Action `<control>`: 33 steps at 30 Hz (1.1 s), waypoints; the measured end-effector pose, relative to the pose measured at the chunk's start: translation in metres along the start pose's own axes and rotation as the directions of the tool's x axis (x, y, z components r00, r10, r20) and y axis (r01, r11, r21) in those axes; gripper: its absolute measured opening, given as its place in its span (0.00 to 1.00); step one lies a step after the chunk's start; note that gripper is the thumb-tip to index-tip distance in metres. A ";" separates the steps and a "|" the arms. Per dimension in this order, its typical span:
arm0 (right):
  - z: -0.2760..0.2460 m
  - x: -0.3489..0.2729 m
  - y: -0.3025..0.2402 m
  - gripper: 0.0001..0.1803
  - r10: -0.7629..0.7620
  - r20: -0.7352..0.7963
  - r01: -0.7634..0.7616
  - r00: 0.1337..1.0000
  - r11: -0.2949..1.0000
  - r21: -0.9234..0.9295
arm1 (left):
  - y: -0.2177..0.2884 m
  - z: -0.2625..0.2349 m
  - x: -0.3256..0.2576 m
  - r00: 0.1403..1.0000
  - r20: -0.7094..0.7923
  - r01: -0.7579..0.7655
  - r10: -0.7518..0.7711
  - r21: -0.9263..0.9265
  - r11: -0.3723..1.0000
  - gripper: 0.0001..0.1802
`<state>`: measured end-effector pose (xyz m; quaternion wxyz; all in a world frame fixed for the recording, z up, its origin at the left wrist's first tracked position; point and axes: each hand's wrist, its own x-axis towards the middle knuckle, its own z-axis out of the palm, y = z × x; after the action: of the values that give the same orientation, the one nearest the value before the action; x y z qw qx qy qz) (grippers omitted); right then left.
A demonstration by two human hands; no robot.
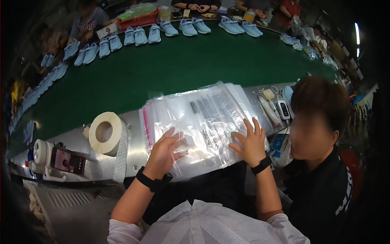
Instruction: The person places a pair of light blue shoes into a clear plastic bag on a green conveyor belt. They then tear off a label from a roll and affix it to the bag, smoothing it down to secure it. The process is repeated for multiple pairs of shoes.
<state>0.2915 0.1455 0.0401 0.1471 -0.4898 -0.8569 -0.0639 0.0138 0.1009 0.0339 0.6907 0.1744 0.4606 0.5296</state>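
Observation:
A stack of clear plastic bags lies on the metal ledge in front of me, with pink strips along its left edge and dark print on some sheets. My left hand is over the near left part of the stack, fingers apart and nothing in them. Above the stack's near right part, my right hand has its fingers spread and holds nothing. Whether either hand touches the plastic, I cannot tell. Both wrists wear dark bands.
Left of the bags stands a large roll of white tape or labels, beside a phone propped on a white holder. Light blue shoes line the far side of the green belt. A person in black sits close at my right.

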 end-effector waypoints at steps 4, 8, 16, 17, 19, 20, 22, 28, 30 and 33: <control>0.025 -0.009 0.022 0.28 0.148 0.035 -0.149 0.988 0.989 0.027 | 0.015 0.036 -0.007 0.986 0.072 -0.165 0.149 0.332 0.929 0.34; 0.035 -0.003 0.032 0.27 0.247 -0.017 -0.242 0.969 0.960 0.138 | 0.025 0.073 0.014 0.987 0.153 -0.101 0.045 0.379 0.920 0.38; 0.043 0.006 0.069 0.08 0.592 -0.063 -0.455 0.803 0.679 0.577 | -0.003 0.137 0.078 0.946 0.294 0.056 -0.134 0.258 0.964 0.41; 0.046 0.004 0.078 0.07 0.636 -0.009 -0.488 0.772 0.602 0.632 | -0.010 0.142 0.084 0.936 0.326 0.051 -0.133 0.249 0.967 0.41; 0.054 0.000 0.099 0.07 0.702 0.106 -0.541 0.704 0.433 0.721 | -0.022 0.150 0.095 0.912 0.389 0.040 -0.128 0.228 0.973 0.40; 0.045 0.003 0.096 0.09 0.711 0.176 -0.619 0.681 0.430 0.658 | -0.030 0.150 0.100 0.902 0.410 0.024 -0.131 0.256 0.966 0.40; 0.038 0.000 0.092 0.11 0.647 -0.175 -0.510 0.742 0.715 0.479 | -0.044 0.147 0.106 0.882 0.452 -0.012 -0.135 0.308 0.951 0.39; -0.014 -0.005 0.019 0.15 0.115 -0.264 -0.002 0.958 0.920 0.393 | -0.055 0.120 0.094 0.867 0.496 0.000 -0.052 0.104 0.995 0.36; -0.008 -0.009 0.007 0.15 0.004 -0.117 0.029 0.993 0.960 0.278 | -0.047 0.118 0.073 0.895 0.442 -0.096 0.052 0.078 0.992 0.31; 0.009 -0.029 0.018 0.15 0.158 0.060 -0.159 0.986 0.987 0.014 | -0.042 0.084 0.033 0.881 0.413 -0.424 0.233 0.468 0.775 0.25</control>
<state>0.3194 0.1336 0.0221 0.1311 -0.5568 -0.8197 -0.0298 0.1073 0.1357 0.0316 0.5742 0.5289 0.4306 0.4530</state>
